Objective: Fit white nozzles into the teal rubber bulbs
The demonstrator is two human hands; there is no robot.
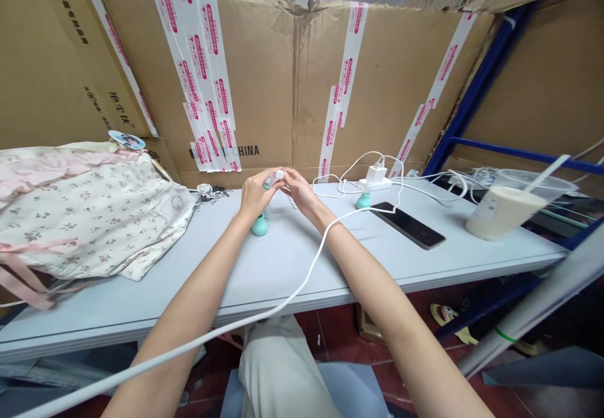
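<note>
White cable runs slantwise across the foreground, over both of the person's forearms, nearest to the viewpoint. Small translucent cylinder with a teal end: raised above the far half of the grey table, between the two hands. Left hand: fingers curled narrowly about the cylinder. Right hand: fingers drawn together, tips meeting the left hand at the cylinder; cannot tell whether they grip it too. Teal bulb stands on the table just below the left hand, its top partly hidden.

To the right: second teal bulb with a clear neck, beside a black phone lying flat. Behind it, white charger. Farther right, plastic cup of beige liquid with a utensil leaning in it. Far left: floral cloth bag. Taped cardboard walls the back.
</note>
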